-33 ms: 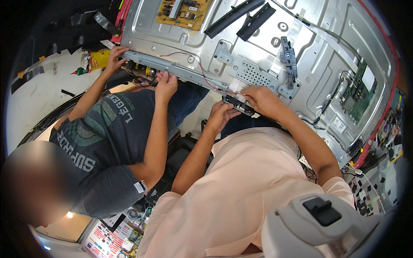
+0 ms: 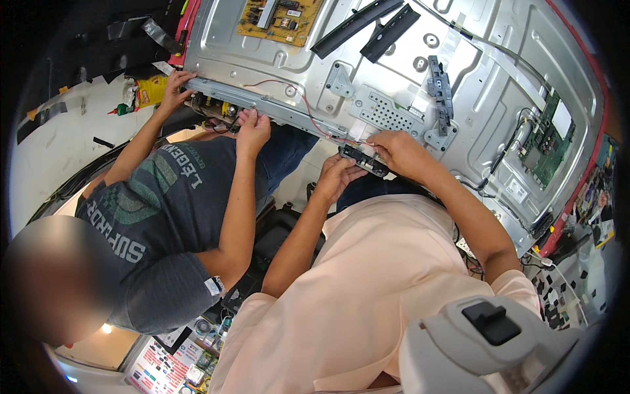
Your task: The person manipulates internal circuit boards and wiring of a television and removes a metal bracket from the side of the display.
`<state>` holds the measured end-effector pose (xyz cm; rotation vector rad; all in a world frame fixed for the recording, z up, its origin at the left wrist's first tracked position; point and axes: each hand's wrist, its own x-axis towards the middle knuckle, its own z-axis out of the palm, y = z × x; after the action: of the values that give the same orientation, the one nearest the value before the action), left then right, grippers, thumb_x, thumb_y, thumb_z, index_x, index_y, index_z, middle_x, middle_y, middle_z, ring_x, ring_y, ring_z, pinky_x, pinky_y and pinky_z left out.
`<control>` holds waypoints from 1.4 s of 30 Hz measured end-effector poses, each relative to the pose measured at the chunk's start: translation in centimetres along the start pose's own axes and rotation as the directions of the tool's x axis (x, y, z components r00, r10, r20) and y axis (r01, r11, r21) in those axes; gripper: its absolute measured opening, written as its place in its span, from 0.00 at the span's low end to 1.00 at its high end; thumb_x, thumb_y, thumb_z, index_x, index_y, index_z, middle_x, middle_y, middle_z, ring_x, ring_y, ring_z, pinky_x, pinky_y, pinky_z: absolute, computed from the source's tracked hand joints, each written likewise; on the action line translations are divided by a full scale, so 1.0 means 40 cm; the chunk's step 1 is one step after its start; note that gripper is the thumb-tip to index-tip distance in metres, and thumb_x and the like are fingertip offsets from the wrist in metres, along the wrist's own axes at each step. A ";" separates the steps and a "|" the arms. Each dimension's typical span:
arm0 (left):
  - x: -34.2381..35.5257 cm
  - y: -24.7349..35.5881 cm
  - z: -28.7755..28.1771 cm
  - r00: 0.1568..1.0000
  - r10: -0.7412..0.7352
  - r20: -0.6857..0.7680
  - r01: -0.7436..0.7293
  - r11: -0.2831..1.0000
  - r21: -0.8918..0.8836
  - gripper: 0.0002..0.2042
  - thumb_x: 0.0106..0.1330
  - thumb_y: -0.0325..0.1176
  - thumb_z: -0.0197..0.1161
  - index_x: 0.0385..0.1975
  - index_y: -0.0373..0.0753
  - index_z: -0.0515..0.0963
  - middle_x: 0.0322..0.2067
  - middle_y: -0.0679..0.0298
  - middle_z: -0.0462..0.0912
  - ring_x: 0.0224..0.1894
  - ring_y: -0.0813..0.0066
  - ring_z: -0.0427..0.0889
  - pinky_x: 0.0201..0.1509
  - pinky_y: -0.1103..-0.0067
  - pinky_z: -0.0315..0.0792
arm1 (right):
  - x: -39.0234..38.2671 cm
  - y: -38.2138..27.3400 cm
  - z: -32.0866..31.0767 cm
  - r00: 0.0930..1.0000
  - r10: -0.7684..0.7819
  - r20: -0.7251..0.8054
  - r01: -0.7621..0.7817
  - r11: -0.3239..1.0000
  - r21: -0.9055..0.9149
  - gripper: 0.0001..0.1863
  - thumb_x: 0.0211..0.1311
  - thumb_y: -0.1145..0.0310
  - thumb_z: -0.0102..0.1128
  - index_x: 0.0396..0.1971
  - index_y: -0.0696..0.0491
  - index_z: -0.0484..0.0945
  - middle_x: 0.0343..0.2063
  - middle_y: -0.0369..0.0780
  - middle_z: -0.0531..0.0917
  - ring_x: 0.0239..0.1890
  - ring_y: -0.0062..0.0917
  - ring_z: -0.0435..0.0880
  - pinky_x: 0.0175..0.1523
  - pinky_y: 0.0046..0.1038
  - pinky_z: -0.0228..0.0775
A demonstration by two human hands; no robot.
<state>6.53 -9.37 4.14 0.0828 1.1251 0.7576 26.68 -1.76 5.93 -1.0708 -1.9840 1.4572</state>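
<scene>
Small black board (image 2: 365, 159) sits at the lower edge of the metal TV back panel (image 2: 394, 72), long axis left-right between both hands: left hand (image 2: 336, 175) grip pinches its left end, right hand (image 2: 400, 152) covers the right end

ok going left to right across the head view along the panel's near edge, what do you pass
co-worker's hand → left hand → small black part → right hand → green circuit board
</scene>
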 end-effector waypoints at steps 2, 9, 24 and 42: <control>0.003 -0.003 -0.001 1.000 -0.005 0.007 0.005 1.000 -0.011 0.13 0.59 0.24 0.50 0.44 0.29 0.69 0.40 0.54 0.78 0.42 0.64 0.79 0.50 0.68 0.74 | -0.004 0.003 -0.006 0.999 -0.018 0.041 0.020 0.999 -0.045 0.08 0.51 0.78 0.54 0.33 0.59 0.77 0.27 0.47 0.78 0.30 0.43 0.78 0.37 0.36 0.70; 0.006 -0.007 -0.018 1.000 -0.009 0.011 0.009 1.000 0.019 0.14 0.59 0.24 0.51 0.45 0.30 0.69 0.39 0.56 0.77 0.42 0.65 0.79 0.52 0.65 0.72 | -0.016 0.011 0.005 0.999 0.021 0.026 -0.020 0.999 -0.039 0.08 0.49 0.77 0.54 0.32 0.59 0.77 0.27 0.48 0.77 0.31 0.43 0.78 0.38 0.37 0.70; 0.010 -0.003 0.020 0.999 0.002 -0.036 -0.006 0.996 -0.091 0.19 0.55 0.21 0.53 0.49 0.35 0.64 0.44 0.57 0.75 0.48 0.65 0.76 0.55 0.63 0.70 | -0.035 0.008 0.011 0.997 0.032 0.065 -0.019 0.983 -0.183 0.06 0.47 0.74 0.56 0.28 0.58 0.76 0.28 0.44 0.74 0.27 0.41 0.78 0.31 0.39 0.71; 0.005 -0.007 0.016 1.000 -0.015 0.010 0.017 0.991 -0.129 0.18 0.55 0.22 0.57 0.46 0.36 0.65 0.43 0.59 0.75 0.48 0.68 0.75 0.57 0.64 0.68 | -0.036 0.007 0.009 0.998 0.040 0.047 -0.035 0.993 -0.108 0.07 0.55 0.69 0.56 0.30 0.56 0.77 0.27 0.45 0.73 0.27 0.42 0.77 0.32 0.38 0.70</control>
<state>7.25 -9.27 4.16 -0.0317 1.0642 0.8131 27.36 -3.09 5.68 -1.1331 -2.1088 1.4228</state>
